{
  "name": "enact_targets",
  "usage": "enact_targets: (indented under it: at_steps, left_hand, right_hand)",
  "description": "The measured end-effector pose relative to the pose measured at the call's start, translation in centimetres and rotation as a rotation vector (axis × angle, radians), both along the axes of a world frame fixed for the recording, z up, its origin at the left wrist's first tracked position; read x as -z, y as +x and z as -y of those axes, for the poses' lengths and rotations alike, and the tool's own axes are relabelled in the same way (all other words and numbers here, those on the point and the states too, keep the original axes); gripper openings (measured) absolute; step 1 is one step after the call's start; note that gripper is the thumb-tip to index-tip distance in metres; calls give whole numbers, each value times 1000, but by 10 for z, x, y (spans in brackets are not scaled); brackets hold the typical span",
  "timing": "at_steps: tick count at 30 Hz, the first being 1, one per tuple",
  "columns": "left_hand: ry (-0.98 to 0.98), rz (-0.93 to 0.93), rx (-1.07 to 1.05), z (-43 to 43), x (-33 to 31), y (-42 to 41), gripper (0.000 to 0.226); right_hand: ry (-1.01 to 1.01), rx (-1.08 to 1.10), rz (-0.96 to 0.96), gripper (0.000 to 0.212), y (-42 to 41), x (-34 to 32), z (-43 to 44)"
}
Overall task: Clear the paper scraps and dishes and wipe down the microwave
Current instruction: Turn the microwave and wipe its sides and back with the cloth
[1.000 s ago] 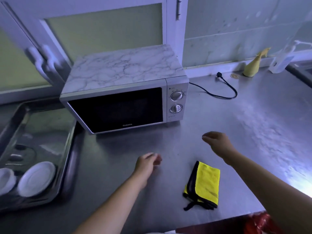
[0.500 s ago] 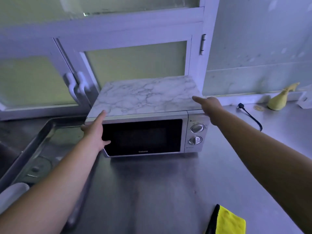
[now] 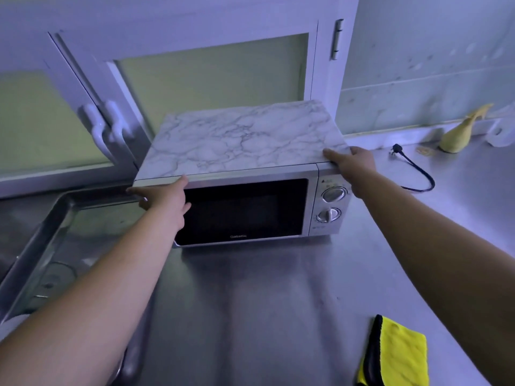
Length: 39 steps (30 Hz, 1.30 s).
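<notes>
A silver microwave [image 3: 242,213] with a marble-patterned top and two dials stands on the steel counter, door closed. My left hand [image 3: 164,199] grips its front left top corner, thumb on the dark door, fingers round the left side. My right hand [image 3: 354,162] grips the right top corner, thumb on the marble top, fingers hidden down the right side. A folded yellow cloth [image 3: 398,355] with a black edge lies on the counter at the lower right. A bit of white dish [image 3: 14,321] shows in the sink at the left edge.
A steel sink [image 3: 64,207] sits left of the microwave. Its unplugged black cord [image 3: 418,174] lies on the counter to the right, near a yellow object [image 3: 457,135] by the wall. White cabinet doors with handles [image 3: 108,126] stand behind.
Both hands have reached from the counter to the microwave and closed on its two top corners. The view has drawn nearer to the microwave.
</notes>
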<state>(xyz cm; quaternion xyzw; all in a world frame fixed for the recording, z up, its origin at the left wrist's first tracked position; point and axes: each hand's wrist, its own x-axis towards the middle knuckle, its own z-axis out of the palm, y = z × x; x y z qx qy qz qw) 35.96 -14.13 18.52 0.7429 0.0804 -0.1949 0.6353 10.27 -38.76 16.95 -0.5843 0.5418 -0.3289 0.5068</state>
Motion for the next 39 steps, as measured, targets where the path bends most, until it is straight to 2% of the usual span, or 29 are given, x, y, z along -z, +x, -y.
enact_targets:
  at_steps: [3, 7, 11, 18, 21, 24, 26, 28, 30, 35, 39]
  left_hand:
    - [-190, -78, -145, 4, 9, -1, 107]
    - [-131, -26, -71, 4, 14, 3, 123]
    - [-109, 49, -8, -10, 19, 21, 120]
    - [-180, 24, 232, -34, 20, 61, 112]
    - [-194, 42, 292, -39, 16, 69, 106]
    - [-175, 99, 209, -38, 14, 53, 94]
    - [-146, 157, 127, -36, 11, 18, 96]
    - [-163, 183, 149, -37, 11, -34, 104]
    - [-176, 178, 243, -38, 13, -91, 113]
    - [-204, 9, 264, -20, 14, -196, 129]
    - [-266, -123, 180, 2, 20, -227, 132]
  right_hand:
    - [5, 16, -4, 45, 0, -3, -3]
    - [5, 53, -9, 46, -1, -4, -15]
    - [-4, 113, -2, 49, -7, -2, -51]
    - [-33, 344, 0, 34, -8, 2, -164]
    - [-1, 401, 52, 33, -5, 2, -211]
    - [100, 316, 125, 39, -16, -6, -233]
    - [119, 227, 133, 57, -31, -21, -217]
    - [25, 131, 20, 74, -44, -40, -180]
    - [-98, 22, -139, 82, -49, -57, -132]
    - [-246, -284, -483, 88, -40, -62, -30]
    - [-299, -421, -693, 75, -25, -47, 31]
